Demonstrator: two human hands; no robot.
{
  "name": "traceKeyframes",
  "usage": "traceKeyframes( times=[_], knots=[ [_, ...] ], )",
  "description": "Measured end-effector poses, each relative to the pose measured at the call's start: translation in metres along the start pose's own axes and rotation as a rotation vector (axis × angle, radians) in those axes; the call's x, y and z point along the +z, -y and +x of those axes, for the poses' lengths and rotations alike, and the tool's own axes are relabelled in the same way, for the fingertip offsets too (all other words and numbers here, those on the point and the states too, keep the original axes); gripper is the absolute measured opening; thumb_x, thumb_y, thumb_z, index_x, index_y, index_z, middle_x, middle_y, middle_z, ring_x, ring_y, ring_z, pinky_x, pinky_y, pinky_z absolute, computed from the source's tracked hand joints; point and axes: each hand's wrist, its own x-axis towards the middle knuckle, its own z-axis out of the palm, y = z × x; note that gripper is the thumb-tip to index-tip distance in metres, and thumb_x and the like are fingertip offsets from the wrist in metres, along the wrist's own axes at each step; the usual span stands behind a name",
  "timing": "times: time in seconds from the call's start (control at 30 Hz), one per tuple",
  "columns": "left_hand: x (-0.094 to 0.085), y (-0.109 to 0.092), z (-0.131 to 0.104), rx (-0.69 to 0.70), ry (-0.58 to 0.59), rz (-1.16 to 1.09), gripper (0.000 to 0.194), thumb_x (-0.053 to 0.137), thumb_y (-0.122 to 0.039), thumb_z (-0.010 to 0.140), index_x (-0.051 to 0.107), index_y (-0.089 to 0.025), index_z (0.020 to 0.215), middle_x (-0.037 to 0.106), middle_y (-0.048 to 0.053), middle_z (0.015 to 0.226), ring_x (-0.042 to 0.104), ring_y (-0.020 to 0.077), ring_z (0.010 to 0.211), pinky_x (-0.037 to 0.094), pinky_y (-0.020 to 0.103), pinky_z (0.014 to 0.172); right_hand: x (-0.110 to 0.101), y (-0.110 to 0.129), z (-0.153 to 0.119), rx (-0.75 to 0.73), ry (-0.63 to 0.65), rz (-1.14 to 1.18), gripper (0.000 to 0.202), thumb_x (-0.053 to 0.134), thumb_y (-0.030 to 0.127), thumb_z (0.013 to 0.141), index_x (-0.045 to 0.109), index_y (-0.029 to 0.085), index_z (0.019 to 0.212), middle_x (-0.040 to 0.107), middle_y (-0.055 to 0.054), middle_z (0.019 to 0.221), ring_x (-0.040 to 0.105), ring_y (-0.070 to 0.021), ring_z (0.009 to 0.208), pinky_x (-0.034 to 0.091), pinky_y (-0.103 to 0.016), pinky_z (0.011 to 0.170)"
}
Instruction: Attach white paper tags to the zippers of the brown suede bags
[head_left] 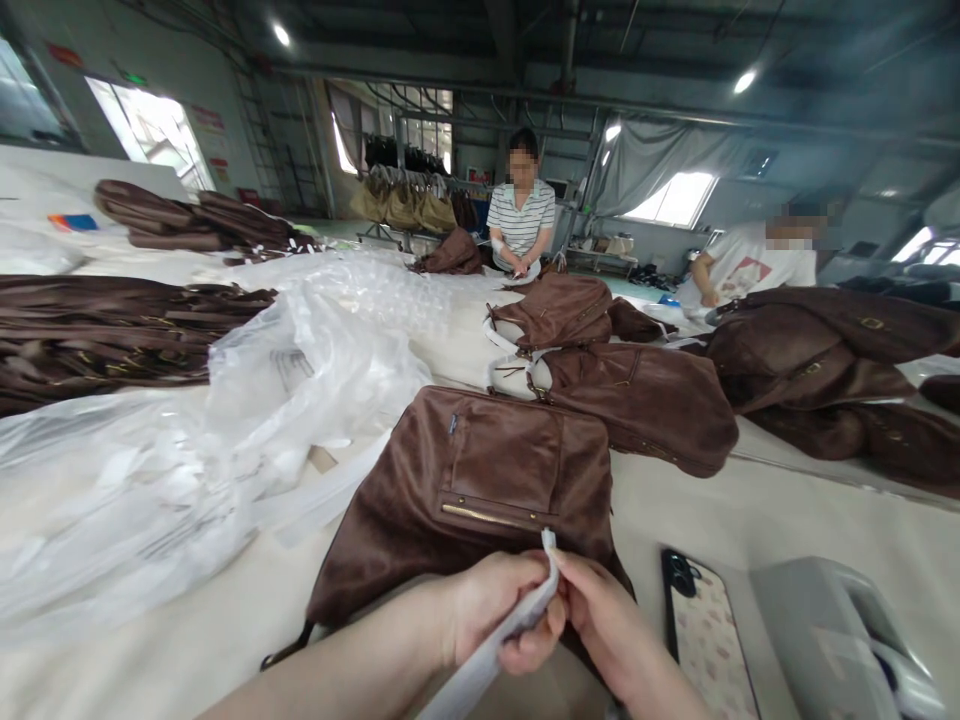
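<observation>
A brown leather bag [510,465] lies flat before me, with a patch pocket and a gold zip on its upper face. Over its near edge, my left hand [502,605] and my right hand [596,600] meet with fingers closed. Between them they pinch a white wrapping strip [480,660], which trails down toward the bottom of the view. Its narrow tip pokes up above my fingers. Whether a strap lies inside the strip is hidden. Behind this bag rest a second brown bag [645,395] and a third brown bag [562,310], both with white-wrapped handles.
Crumpled clear plastic bags [300,380] spread across the left, by stacked brown straps [105,335]. At right are a phone [709,630], a grey tape dispenser [832,630] and piled brown bags [817,350]. One person [521,215] sits opposite; another person [757,265] works at far right.
</observation>
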Motion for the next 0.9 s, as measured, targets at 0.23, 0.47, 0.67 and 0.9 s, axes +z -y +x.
traceKeyframes(
  times=[0.23, 0.47, 0.67, 0.9],
  knots=[
    [0.018, -0.016, -0.035, 0.166, -0.299, 0.716, 0.067, 0.028, -0.073, 0.081, 0.058, -0.017, 0.061, 0.056, 0.002, 0.053, 0.05, 0.0135, 0.047, 0.041, 0.026, 0.05, 0.001, 0.002, -0.001, 0.038, -0.027, 0.198, 0.027, 0.08, 0.038, 0.065, 0.074, 0.015, 0.079, 0.069, -0.004, 0.069, 0.061, -0.0142, 0.064, 0.047, -0.026, 0.065],
    [-0.029, -0.078, -0.165, 0.665, -0.702, 0.757, 0.038, 0.054, -0.052, 0.082, 0.068, -0.018, 0.092, 0.069, 0.007, 0.081, 0.064, 0.0191, 0.074, 0.05, 0.03, 0.071, -0.003, 0.007, -0.008, -0.073, -0.175, -0.075, 0.036, 0.074, 0.05, 0.068, 0.073, 0.016, 0.074, 0.071, -0.009, 0.08, 0.062, -0.0194, 0.074, 0.048, -0.029, 0.07],
    [-0.114, -0.077, -0.161, 0.645, -1.468, 0.551, 0.047, 0.058, -0.059, 0.072, 0.065, -0.014, 0.08, 0.067, 0.006, 0.071, 0.063, 0.0207, 0.07, 0.05, 0.029, 0.063, -0.047, 0.043, -0.028, -0.286, -0.728, -0.819, 0.049, 0.056, 0.061, 0.072, 0.068, 0.019, 0.095, 0.071, -0.013, 0.099, 0.062, -0.0332, 0.097, 0.044, -0.043, 0.086],
    [-0.111, -0.063, -0.128, 0.474, -1.142, 0.392, 0.045, 0.073, -0.053, 0.064, 0.068, -0.015, 0.088, 0.073, 0.012, 0.094, 0.067, 0.0288, 0.091, 0.054, 0.033, 0.078, -0.079, 0.032, -0.001, -0.156, -0.584, -0.876, 0.051, 0.063, 0.059, 0.065, 0.061, 0.019, 0.097, 0.071, -0.014, 0.1, 0.064, -0.0328, 0.1, 0.045, -0.043, 0.091]
  ],
)
